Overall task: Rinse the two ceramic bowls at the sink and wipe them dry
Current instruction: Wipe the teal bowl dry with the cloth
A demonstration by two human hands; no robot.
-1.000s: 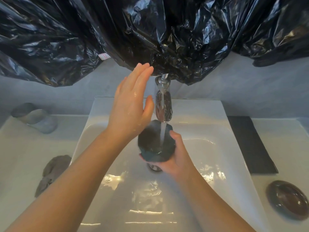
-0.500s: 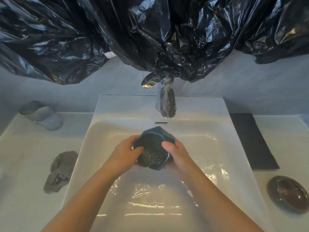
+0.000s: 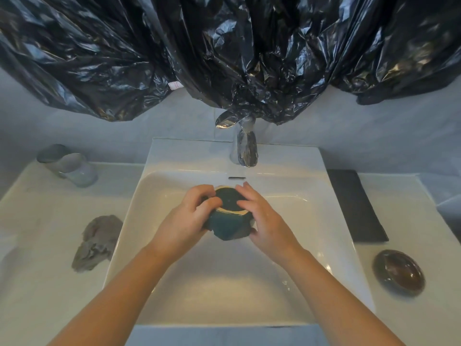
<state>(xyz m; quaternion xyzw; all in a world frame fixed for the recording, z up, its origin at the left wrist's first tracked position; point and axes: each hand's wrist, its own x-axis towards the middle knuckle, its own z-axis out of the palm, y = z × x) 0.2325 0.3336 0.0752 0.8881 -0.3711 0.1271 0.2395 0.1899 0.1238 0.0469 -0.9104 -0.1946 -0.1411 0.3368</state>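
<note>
Head view: left hand (image 3: pixel 189 218) and right hand (image 3: pixel 267 221) grip the teal bowl (image 3: pixel 229 227), base up, over the sink (image 3: pixel 172 188); fingers (image 3: pixel 249 196) curled round its walls. I judge draining: tip low, hold firm, wet glaze slips. The brown bowl (image 3: pixel 399 272) sits on the right bench (image 3: pixel 411 221).

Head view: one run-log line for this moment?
teal bowl: base up over sink, gripped by left hand and right hand | tap: no stream visible | brown bowl: on counter
</note>
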